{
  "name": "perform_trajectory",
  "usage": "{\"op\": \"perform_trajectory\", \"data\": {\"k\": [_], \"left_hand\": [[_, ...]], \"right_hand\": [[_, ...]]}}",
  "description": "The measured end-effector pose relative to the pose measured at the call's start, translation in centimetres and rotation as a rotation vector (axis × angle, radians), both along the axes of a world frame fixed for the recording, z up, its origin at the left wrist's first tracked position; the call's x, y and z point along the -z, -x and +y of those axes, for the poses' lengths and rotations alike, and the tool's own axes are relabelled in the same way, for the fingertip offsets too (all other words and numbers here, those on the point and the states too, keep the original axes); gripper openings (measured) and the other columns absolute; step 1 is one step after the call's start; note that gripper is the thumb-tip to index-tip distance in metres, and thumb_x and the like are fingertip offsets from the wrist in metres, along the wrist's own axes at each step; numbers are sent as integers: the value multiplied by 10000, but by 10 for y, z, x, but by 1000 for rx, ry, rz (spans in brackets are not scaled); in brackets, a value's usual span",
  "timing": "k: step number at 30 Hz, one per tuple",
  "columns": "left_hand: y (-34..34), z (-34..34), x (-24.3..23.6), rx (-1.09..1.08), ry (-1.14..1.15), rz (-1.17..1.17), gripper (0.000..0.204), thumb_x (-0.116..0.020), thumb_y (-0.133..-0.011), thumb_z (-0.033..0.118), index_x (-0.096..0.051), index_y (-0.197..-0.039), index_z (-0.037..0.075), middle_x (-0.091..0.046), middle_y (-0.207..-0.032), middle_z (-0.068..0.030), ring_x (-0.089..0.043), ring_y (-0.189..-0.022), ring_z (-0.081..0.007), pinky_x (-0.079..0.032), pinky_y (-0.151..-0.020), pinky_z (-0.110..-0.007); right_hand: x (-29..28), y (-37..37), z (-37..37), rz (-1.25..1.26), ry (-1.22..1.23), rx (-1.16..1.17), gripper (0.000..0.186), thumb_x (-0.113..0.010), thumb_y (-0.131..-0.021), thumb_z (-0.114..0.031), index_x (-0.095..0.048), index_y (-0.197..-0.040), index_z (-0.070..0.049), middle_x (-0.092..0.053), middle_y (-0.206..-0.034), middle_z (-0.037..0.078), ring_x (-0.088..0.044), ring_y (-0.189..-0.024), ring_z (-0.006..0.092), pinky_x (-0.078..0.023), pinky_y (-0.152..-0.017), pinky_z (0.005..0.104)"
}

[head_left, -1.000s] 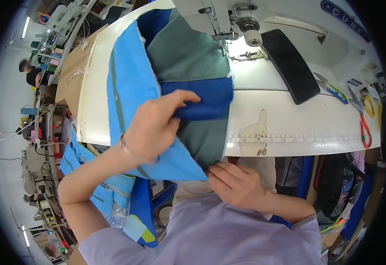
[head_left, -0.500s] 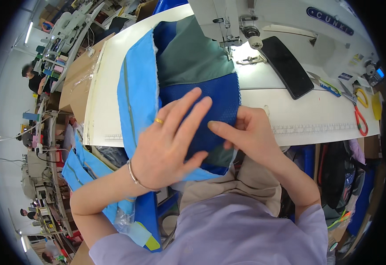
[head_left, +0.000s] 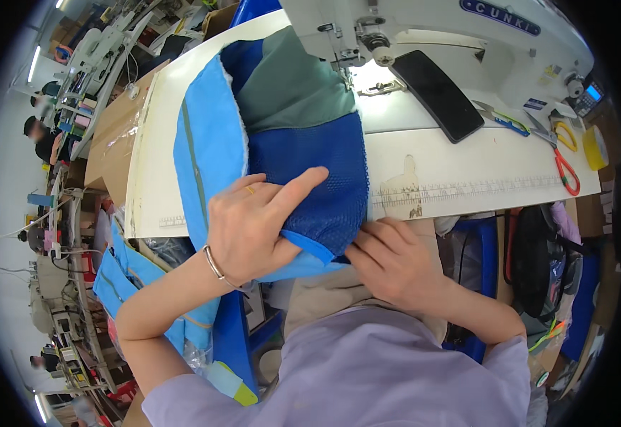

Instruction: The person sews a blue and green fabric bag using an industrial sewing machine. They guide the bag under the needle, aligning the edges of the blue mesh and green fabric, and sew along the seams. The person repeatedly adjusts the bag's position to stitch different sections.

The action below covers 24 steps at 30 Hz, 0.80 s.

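A sewn fabric piece (head_left: 305, 156), perhaps part of a bag, lies on the sewing table. It has dark blue mesh, a grey-green panel and a light blue side with a zip. My left hand (head_left: 250, 224) grips its near part, index finger stretched out over the mesh, with the thumb by a folded light blue edge. At the near right corner my right hand (head_left: 394, 265) is closed on the fabric's edge; its fingertips are partly hidden. The far right edge of the piece lies near the presser foot (head_left: 346, 80) of the white sewing machine (head_left: 438, 28).
A black phone (head_left: 438, 96) lies right of the needle. Beyond it are blue-handled snips (head_left: 506, 122), red-handled scissors (head_left: 565, 171) and yellow tape (head_left: 595, 148). A ruler strip (head_left: 467, 188) runs along the table's front edge. More light blue pieces (head_left: 122, 274) hang at the left.
My right hand has moved down to the fabric's near corner. The left hand has lowered and closed, and the near edge now shows a folded light blue strip. The whole view has shifted slightly.
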<state>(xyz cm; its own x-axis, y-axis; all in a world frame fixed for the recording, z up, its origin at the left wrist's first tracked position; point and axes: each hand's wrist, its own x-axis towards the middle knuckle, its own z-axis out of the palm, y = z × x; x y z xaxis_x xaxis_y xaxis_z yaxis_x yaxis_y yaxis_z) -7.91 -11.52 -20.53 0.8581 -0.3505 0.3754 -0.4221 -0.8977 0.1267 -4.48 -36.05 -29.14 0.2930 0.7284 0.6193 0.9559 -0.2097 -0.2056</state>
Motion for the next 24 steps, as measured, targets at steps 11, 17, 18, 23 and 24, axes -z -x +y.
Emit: {"op": "perform_trajectory", "data": {"k": [11, 17, 18, 23, 24], "left_hand": [[8, 3, 3, 302, -353, 270, 557, -744, -846, 372, -712, -1298, 48, -612, -1441, -208, -544, -1382, -410, -434, -1149, -530], [-36, -16, -21, 225, -104, 658, 494, -717, -930, 354, -671, -1284, 13, -702, -1270, -177, -717, -1026, -361, -562, -928, -467], [-58, -18, -11, 167, 7, 522, 366, -687, -931, 208, -683, -1264, 57, -718, -1164, -146, -720, -972, -349, -583, -848, -439], [-156, 1, 28, 121, -322, 76, 382, -618, -851, -20, -724, -1165, 171, -677, -1069, -76, -727, -849, -299, -585, -684, -422], [-165, 0, 31, 147, -348, 78, 380, -619, -843, -25, -726, -1149, 174, -674, -1050, -67, -729, -841, -289, -582, -675, -416]], "right_hand": [[25, 35, 21, -31, -126, 55, 271, -666, -810, -130, -734, -1026, 19, -710, -1063, 165, -700, -1020, 287, -532, -673, 292], [26, 34, 13, -14, -101, 20, 253, -681, -824, -145, -744, -992, 33, -733, -1054, 193, -718, -1036, 330, -527, -652, 292], [23, 32, 15, -17, -99, 11, 254, -683, -823, -148, -745, -987, 36, -734, -1043, 196, -720, -1020, 335, -526, -646, 296], [-10, 28, 12, -64, -99, 5, 239, -697, -780, -122, -751, -950, 37, -732, -958, 186, -737, -960, 322, -528, -635, 275], [-15, 28, 11, -72, -100, 5, 246, -695, -775, -121, -750, -949, 44, -729, -936, 183, -736, -955, 323, -524, -633, 275]]}}
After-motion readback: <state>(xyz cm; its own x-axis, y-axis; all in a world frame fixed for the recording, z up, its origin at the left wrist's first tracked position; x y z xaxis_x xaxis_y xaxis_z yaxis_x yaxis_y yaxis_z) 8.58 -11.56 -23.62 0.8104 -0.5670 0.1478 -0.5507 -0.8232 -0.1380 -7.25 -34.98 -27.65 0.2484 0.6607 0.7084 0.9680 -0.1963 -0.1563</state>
